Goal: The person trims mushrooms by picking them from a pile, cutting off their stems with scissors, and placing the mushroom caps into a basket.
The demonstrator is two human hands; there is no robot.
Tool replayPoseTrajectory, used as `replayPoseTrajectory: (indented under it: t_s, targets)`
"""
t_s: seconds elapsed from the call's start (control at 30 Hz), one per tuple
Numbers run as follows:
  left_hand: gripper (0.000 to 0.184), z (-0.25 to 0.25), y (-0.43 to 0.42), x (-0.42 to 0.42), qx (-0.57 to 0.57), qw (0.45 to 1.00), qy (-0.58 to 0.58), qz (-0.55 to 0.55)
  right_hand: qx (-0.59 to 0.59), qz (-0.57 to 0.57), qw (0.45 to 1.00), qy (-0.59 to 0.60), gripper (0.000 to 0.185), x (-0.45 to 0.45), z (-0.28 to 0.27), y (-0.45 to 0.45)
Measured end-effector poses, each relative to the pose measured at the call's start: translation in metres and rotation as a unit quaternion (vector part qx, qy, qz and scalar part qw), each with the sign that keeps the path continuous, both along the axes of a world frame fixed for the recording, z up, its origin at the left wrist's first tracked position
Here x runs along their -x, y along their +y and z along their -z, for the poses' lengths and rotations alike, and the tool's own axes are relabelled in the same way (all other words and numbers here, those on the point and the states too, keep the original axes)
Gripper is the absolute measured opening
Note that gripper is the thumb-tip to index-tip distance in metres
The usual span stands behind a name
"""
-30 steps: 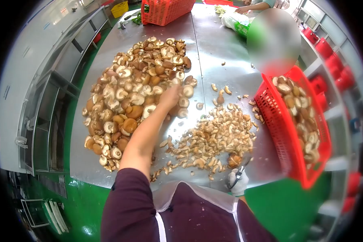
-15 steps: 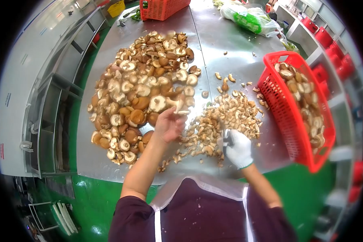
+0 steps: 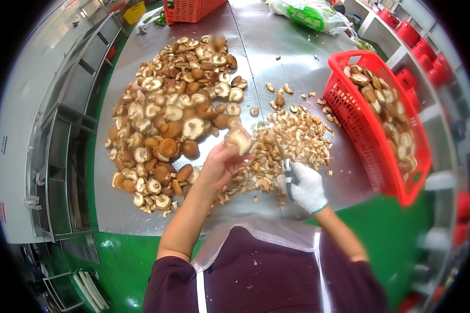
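My bare left hand [image 3: 222, 166] is closed on a shiitake mushroom [image 3: 238, 140], its pale underside partly showing. In my right hand [image 3: 309, 189], which wears a white glove, is a pair of scissors [image 3: 288, 180] with dark handles; the blades are blurred and point away from me. To the left of my left hand spreads a large heap of whole shiitake mushrooms [image 3: 168, 148], some caps up and some gills up. Just beyond my right hand lies a pile of cut mushroom stems [image 3: 300, 130]. The two hands are apart.
A red plastic basket [image 3: 350, 122] of trimmed mushroom caps [image 3: 385, 104] stands at the right of the steel table [image 3: 269, 57]. Another red basket [image 3: 193, 11] and bagged vegetables [image 3: 308, 16] are at the far end. Metal shelving [image 3: 62, 172] runs along the left.
My left hand has come slightly away from the whole mushroom heap, and the mushroom in it now shows more clearly. My right hand keeps the scissors. The view has shifted a little.
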State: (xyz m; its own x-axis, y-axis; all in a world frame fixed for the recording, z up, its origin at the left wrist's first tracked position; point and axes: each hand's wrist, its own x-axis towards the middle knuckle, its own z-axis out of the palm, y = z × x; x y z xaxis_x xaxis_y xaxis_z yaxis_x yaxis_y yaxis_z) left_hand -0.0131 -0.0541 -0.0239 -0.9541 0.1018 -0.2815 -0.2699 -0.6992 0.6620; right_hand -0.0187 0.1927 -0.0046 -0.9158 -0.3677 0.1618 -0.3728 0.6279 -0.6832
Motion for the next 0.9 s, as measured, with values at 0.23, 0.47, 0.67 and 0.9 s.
replayPoseTrajectory:
  t_s: [0.23,0.47,0.67,0.9]
  targets:
    - [0.048,0.007,0.012,-0.004,0.155,0.987,0.033,-0.026,-0.168,0.001,0.984,0.051,0.023,-0.004,-0.006,0.006]
    - [0.048,-0.007,0.028,-0.009,0.158,0.987,0.009,-0.001,-0.22,-0.006,0.975,0.007,0.025,-0.001,-0.015,0.004]
    - [0.05,-0.017,0.039,-0.015,0.138,0.989,0.0,0.042,-0.215,-0.029,0.974,0.06,0.024,0.003,-0.002,0.006]
    - [0.049,0.0,0.038,-0.012,0.146,0.986,-0.053,0.054,-0.242,-0.037,0.969,0.017,0.028,0.001,0.018,0.007]
